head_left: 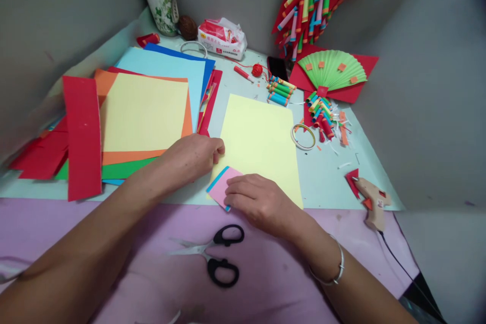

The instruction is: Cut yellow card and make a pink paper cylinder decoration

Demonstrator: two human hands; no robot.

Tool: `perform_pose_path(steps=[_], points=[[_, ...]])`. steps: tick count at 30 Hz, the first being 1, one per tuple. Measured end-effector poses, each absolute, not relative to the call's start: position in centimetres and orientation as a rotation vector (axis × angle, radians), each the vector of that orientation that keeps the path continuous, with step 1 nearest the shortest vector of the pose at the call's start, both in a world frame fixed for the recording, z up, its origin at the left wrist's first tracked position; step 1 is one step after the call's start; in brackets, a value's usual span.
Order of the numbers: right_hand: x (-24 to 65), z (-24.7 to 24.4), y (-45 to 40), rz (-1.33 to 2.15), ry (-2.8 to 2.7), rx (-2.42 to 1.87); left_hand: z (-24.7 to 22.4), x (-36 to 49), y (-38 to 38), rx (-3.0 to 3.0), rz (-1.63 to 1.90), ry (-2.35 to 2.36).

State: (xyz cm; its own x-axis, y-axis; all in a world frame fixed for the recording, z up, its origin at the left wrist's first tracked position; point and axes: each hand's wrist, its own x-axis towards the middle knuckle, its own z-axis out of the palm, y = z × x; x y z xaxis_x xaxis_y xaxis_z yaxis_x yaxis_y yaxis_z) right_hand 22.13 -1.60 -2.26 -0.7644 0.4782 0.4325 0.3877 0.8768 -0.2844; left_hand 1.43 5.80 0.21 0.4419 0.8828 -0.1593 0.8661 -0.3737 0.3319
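Under the fingers of the right grip (258,200), find a pink paper piece (219,189), set askew across the near left corner of a yellow sheet (261,136) and showing blue along its upper left edge and at its near corner. Low and nearly flat on the right, with fingers reaching over the pink paper piece and thumb hidden; impossible to tell a pinch from a plain press. Over the left edge of the yellow sheet, a narrow left grip (209,154), curled in, with nothing visible inside. Judged by look, likely very light and thin, with only mild stiffness, so apt to skid on smooth paper or lift at a brush. Probably not brittle, yet easy to crease, above all at the corners. Best taken by the free blue edge, thumb below and fingertips above, with gentle pressure spread along the edge. Expect more flop from the yellow sheet, prone to bow if raised by one corner; better steadied flat near its margin. Mind also the open scissors (205,250), lying nearer on the lilac surface (281,273), and handle only by the black loops.
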Motion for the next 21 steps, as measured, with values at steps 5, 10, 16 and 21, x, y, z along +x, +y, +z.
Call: perform_pose_path(steps=[5,10,16,21], points=[[22.3,-2.8,-0.9,0.430,-2.466,-0.628,0.3,1.4,5.8,2.327,0.061,1.478],[22.3,-3.3,-0.2,0.496,-2.460,-0.678,0.4,1.5,5.8,2.322,0.066,1.470],[22.2,-3.6,-0.1,0.485,-2.434,-0.739,0.0,1.3,5.9,2.350,0.071,1.467],[22.2,-3.5,-0.1,0.411,-2.434,-0.771,0.0,1.4,5.9,2.335,0.054,1.475]])
